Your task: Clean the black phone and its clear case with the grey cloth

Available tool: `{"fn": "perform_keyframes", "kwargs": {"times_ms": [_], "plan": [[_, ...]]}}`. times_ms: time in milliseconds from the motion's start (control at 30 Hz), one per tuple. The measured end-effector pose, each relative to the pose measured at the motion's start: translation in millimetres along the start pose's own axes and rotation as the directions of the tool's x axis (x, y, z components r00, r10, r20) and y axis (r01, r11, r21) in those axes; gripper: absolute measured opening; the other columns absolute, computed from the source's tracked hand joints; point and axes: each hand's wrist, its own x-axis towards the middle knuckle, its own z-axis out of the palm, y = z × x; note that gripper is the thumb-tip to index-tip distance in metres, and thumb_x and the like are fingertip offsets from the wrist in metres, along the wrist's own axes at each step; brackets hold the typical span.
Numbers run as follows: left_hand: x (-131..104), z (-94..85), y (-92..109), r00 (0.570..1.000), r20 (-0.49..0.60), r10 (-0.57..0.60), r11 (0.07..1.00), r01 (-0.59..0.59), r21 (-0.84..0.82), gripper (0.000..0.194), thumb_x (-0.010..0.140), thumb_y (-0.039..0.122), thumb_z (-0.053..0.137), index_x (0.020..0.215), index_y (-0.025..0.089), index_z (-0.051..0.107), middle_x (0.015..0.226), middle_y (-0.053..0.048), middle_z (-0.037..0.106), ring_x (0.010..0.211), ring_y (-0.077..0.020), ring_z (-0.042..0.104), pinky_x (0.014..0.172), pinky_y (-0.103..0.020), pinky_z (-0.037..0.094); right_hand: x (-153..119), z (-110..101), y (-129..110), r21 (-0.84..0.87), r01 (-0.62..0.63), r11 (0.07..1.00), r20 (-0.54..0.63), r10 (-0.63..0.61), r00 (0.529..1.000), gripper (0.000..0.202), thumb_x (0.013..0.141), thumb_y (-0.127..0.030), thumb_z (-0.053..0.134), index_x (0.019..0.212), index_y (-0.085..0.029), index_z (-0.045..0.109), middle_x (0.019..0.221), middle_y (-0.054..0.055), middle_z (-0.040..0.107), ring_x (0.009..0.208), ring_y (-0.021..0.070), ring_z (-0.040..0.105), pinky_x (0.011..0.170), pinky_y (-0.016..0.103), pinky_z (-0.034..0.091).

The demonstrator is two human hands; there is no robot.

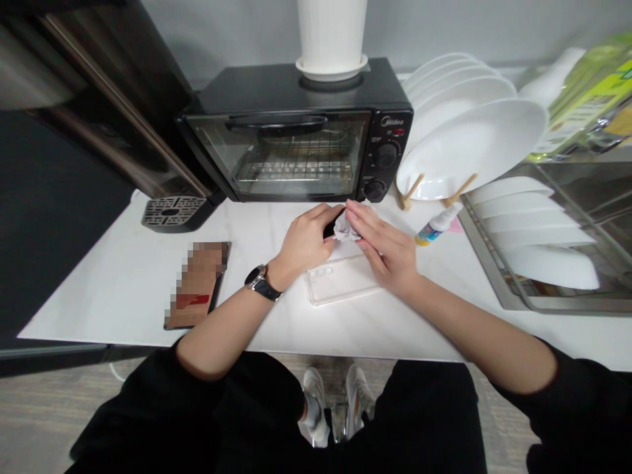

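Note:
My left hand, with a watch on the wrist, grips a black phone that is mostly hidden behind the fingers. A crumpled white tissue is pressed against the phone under my right hand, whose fingers are bent over it. Just below both hands, a clear phone case lies flat on the white counter, its right end partly covered by my right hand. A small white spray bottle with a blue and yellow label is to the right of my right hand.
Behind my hands stands a black toaster oven with a white pot on top. White plates rest in a wooden rack at right, beside a sink with bowls. At left are a flat phone-like device and a drip tray.

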Motion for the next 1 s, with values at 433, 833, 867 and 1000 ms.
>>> {"fn": "perform_keyframes", "kwargs": {"times_ms": [433,833,867,1000], "plan": [[-2,-2.9,-2,0.960,-0.082,0.269,0.959,-0.275,-0.070,0.045,0.099,0.030,0.058,0.141,0.017,0.067,0.114,-0.011,0.074,0.102,-0.0270,0.072,0.092,-0.040,0.062,-1,-6,12,-0.091,-0.042,0.995,-0.122,0.030,0.992,0.058,0.115,-0.022,0.047,0.171,-0.039,0.047,0.169,-0.003,0.060,0.158,0.0280,0.058,0.133,0.056,0.051],[-1,-0.8,-3,0.970,-0.058,0.237,0.966,-0.242,-0.093,0.023,0.088,0.021,0.059,0.108,0.020,0.068,0.107,-0.009,0.075,0.099,-0.0254,0.073,0.089,-0.037,0.060,0,-6,7,-0.111,0.139,0.984,0.033,-0.136,0.990,0.066,0.113,-0.022,0.050,0.176,-0.036,0.037,0.166,0.001,0.064,0.156,0.0235,0.060,0.129,0.051,0.057],[-1,-1.8,-2,0.961,-0.062,0.268,0.956,-0.274,-0.106,0.027,0.087,0.019,0.058,0.112,0.019,0.068,0.108,-0.009,0.075,0.100,-0.0251,0.073,0.090,-0.037,0.060,0,-8,10,-0.103,0.109,0.989,0.015,-0.108,0.994,0.066,0.113,-0.023,0.049,0.176,-0.038,0.037,0.167,0.001,0.062,0.156,0.0251,0.060,0.129,0.054,0.056],[1,-7.3,0,0.928,-0.080,0.365,0.921,-0.372,-0.117,0.032,0.089,0.017,0.054,0.118,0.018,0.068,0.103,-0.010,0.072,0.091,-0.0231,0.069,0.084,-0.036,0.059,-2,-11,15,-0.077,0.051,0.996,-0.054,-0.056,0.997,0.062,0.113,-0.029,0.046,0.174,-0.040,0.039,0.171,-0.002,0.058,0.159,0.0302,0.056,0.130,0.063,0.052]]}}
